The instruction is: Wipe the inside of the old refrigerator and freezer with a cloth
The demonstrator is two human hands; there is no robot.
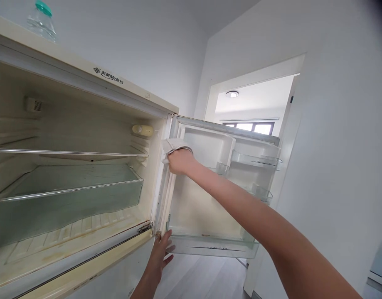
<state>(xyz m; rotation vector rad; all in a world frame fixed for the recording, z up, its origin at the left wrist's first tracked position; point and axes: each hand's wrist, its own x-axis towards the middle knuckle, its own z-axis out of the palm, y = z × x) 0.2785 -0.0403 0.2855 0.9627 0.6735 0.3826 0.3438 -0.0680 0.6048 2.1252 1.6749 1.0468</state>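
My right hand (pixel 181 161) is closed around a whitish cloth (pixel 173 145), which lies against the hinge-side edge of the open fridge door (pixel 197 203). Lower down, my left hand (pixel 159 255) has its fingers apart near the door's bottom hinge corner; whether the fingertips touch the door is hard to tell. The fridge (pixel 137 89) stands open on the left, with yellowish stains along its floor. Inside it are a glass shelf (pixel 69 153) and a clear greenish drawer (pixel 85 203).
Clear door racks (pixel 255 160) jut from the door's inner side, with a long bottom rack (pixel 212 248) below. A clear bottle with a green cap (pixel 43 23) stands on top of the fridge. Behind the door is a doorway (pixel 256 68); a white wall (pixel 340 145) rises at right.
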